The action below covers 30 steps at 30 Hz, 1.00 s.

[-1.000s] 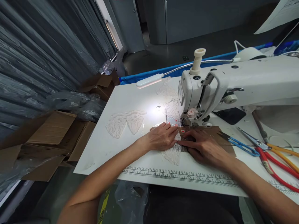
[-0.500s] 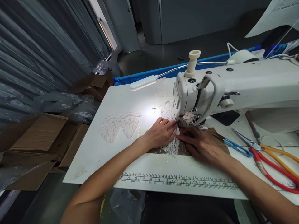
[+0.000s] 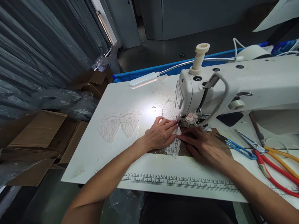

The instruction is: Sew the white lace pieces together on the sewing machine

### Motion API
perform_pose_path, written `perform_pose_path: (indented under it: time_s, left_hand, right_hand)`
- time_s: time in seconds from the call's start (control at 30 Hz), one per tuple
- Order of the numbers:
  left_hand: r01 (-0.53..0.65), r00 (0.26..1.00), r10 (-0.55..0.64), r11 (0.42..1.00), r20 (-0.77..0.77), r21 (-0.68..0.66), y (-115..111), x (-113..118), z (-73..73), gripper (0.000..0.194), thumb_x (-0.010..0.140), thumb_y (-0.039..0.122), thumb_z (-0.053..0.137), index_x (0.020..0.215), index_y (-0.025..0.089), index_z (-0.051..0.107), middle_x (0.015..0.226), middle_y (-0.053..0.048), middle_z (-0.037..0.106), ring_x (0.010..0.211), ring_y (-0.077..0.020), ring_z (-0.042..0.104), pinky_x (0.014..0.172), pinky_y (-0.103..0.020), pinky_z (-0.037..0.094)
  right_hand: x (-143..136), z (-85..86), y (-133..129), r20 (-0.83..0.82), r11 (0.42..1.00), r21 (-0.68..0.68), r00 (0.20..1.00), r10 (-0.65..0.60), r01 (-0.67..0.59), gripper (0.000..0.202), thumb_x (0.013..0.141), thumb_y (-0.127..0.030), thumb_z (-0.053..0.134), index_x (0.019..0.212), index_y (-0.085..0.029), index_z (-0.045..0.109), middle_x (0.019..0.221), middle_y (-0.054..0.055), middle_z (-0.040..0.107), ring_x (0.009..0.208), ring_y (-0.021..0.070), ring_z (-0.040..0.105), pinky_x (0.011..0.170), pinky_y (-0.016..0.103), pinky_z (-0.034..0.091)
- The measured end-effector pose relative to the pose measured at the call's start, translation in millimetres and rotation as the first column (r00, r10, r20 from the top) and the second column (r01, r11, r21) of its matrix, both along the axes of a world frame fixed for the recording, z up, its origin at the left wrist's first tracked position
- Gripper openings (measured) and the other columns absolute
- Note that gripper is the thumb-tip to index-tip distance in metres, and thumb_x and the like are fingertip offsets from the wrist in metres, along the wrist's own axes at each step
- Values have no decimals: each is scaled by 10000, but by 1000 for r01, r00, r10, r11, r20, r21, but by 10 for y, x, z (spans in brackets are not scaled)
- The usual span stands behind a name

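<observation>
White lace (image 3: 174,148) lies under the needle area of a white sewing machine (image 3: 190,90). My left hand (image 3: 161,133) rests on the lace's left side, its fingers pressed together and reaching to the presser foot. From the right, my right hand (image 3: 201,143) touches the lace edge with an extended index finger; its other fingers are bent and partly shaded. A pale fabric flower (image 3: 191,116) sits on the machine just above the fingers. Another lace piece (image 3: 119,124) lies flat on the white table to the left.
Blue snips (image 3: 240,149) and red-handled scissors (image 3: 263,163) lie on the right, beside orange handles. A lamp (image 3: 143,80) hangs over the table (image 3: 93,155). A printed ruler (image 3: 177,182) runs along the front edge. Open cardboard boxes (image 3: 38,130) stand left.
The view has shifted slightly, so the machine appears a little farther right. Both hands keep nearly the same place on the lace by the needle.
</observation>
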<state>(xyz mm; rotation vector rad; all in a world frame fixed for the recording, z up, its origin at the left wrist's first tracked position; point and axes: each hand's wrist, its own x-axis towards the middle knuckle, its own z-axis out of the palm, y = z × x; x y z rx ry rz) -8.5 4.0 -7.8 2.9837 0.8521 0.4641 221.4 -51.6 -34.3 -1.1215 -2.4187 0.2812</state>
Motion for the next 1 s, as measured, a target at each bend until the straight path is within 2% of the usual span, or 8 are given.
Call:
perform_pose_path:
  time_s: [0.27,0.63,1.0]
  left_hand:
    - [-43,998,45,999,48,-32,-36,18,-37,371,978,314,417,1223,101,597,1339,-115,594,1120,-264,562,1054,-515,330]
    - [-83,995,86,995,44,-54,-70,31,-44,356,967,328,454,1229,139,602,1322,-101,608,1136,-255,560,1070,-533,324]
    - [-108,993,113,989,47,-102,-60,18,-59,341,971,360,437,1246,225,588,1336,-52,603,1192,-248,528,1104,-596,241]
  right_hand:
    - [22,-24,6,-12,1000,10,1000,9,-8,482,880,-151,513,1337,-297,567,1172,115,558,1081,305,501,882,515,474]
    - [35,-20,15,18,1000,24,1000,13,-14,445,878,-150,512,1296,-274,597,1183,111,581,1037,293,557,872,509,482]
    - [48,-42,39,-29,1000,20,999,20,-19,433,891,-164,516,1301,-274,600,1163,99,599,1062,292,558,883,494,491]
